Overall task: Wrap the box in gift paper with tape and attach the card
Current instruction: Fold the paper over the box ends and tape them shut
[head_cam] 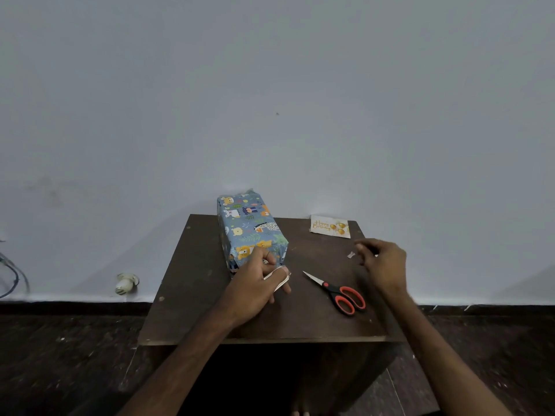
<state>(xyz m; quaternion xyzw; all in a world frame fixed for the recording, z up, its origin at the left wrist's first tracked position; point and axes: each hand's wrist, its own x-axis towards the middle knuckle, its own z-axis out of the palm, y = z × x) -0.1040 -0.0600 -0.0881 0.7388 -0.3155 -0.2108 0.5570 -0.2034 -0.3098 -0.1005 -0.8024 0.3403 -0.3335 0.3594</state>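
Observation:
The box [249, 228], wrapped in blue animal-print gift paper, lies lengthwise on the dark wooden table [210, 295], its far end towards the wall. My left hand [258, 283] rests at the box's near end, with a roll of clear tape [277, 279] around its fingers. My right hand [381, 262] hovers over the table's right side with curled fingers, pinching a small piece of tape [351, 255]. A white "Happy Birthday" card [330, 226] with gold balloons lies flat at the table's far right corner.
Scissors [338, 291] with orange and black handles lie shut on the table between my hands, blades pointing far-left. A pale wall stands right behind the table. A white plug [126, 283] and cables [12, 277] lie at the wall's foot to the left.

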